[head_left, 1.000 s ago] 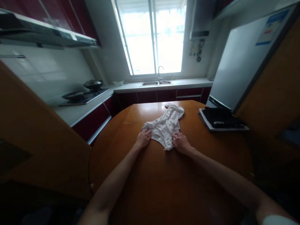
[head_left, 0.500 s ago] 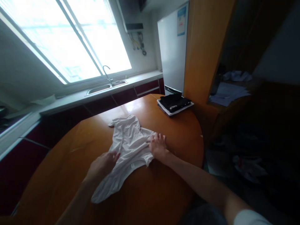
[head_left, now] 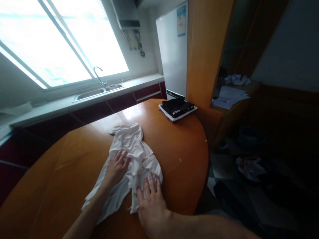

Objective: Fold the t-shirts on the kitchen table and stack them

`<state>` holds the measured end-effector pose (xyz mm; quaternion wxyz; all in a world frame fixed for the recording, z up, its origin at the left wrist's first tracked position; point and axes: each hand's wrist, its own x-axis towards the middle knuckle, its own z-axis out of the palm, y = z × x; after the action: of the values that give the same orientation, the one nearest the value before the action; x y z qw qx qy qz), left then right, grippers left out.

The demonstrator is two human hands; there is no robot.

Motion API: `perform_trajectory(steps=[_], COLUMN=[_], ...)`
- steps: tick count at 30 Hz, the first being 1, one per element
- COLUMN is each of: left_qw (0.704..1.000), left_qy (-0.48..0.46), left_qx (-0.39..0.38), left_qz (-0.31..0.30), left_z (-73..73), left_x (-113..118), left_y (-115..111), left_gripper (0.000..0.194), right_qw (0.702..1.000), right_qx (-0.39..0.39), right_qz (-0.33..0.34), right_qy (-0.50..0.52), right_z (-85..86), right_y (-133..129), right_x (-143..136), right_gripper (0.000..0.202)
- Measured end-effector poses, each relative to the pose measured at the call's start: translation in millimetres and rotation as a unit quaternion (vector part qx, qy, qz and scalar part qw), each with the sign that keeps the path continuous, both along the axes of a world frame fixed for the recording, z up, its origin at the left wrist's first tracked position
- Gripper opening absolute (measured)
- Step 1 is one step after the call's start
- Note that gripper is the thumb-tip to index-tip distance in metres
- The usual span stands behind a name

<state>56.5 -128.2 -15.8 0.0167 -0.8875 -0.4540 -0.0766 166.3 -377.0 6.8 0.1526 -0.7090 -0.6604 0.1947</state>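
Note:
A crumpled white garment point(head_left: 128, 139), which looks like a shirt, lies spread on the round wooden table point(head_left: 174, 149). Flat on its left middle rests my left hand point(head_left: 117, 167), fingers stretched out and slightly apart. My right hand point(head_left: 152, 202) presses on the garment's near right part, a sleeve-like flap, with its fingers spread. Neither hand grips the cloth. Wrinkles run across the middle of the fabric between the hands, and the left forearm covers part of its lower left side.
A stack of folded clothes with a black one point(head_left: 178, 107) on top sits at the table's far right. Behind are a counter with a sink point(head_left: 89, 94), a faucet point(head_left: 99, 78) and a white refrigerator point(head_left: 173, 53). Papers point(head_left: 230, 96) lie on a shelf at right.
My right hand has let go of the cloth's right edge and moved nearer to me, bringing that flap down. My left hand has moved onto the garment and opened flat. The view has shifted right.

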Motion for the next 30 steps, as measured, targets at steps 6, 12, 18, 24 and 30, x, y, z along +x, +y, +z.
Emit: perform_trajectory(steps=[6, 12, 18, 24, 30], left_qw=[1.000, 0.994, 0.989, 0.978, 0.941], left_qy=[-0.009, 0.022, 0.012, -0.108, -0.219], left_qx=[-0.018, -0.054, -0.100, -0.132, -0.156], left_qz=[0.015, 0.095, 0.108, 0.117, 0.205], left_z=[6.0, 13.6, 28.3, 67.9, 65.5], left_x=[-4.7, -36.0, -60.8, -75.9, -73.0], left_y=[-6.6, -25.5, -77.4, -60.3, 30.5], left_gripper=[0.057, 0.062, 0.069, 0.047, 0.027], right_qw=[1.000, 0.998, 0.994, 0.994, 0.991], right_qx=[0.004, 0.004, -0.023, 0.058, 0.001], right_qz=[0.024, -0.038, -0.087, -0.082, -0.055], right_qy=[0.013, -0.044, -0.067, -0.036, 0.122], right_z=[8.3, 13.5, 27.0, 61.7, 53.9], right_y=[-12.7, -7.7, -25.1, 29.5, 155.4], right_x=[20.6, 124.9, 166.5, 180.9, 170.1], right_gripper=[0.072, 0.055, 0.042, 0.034, 0.014])
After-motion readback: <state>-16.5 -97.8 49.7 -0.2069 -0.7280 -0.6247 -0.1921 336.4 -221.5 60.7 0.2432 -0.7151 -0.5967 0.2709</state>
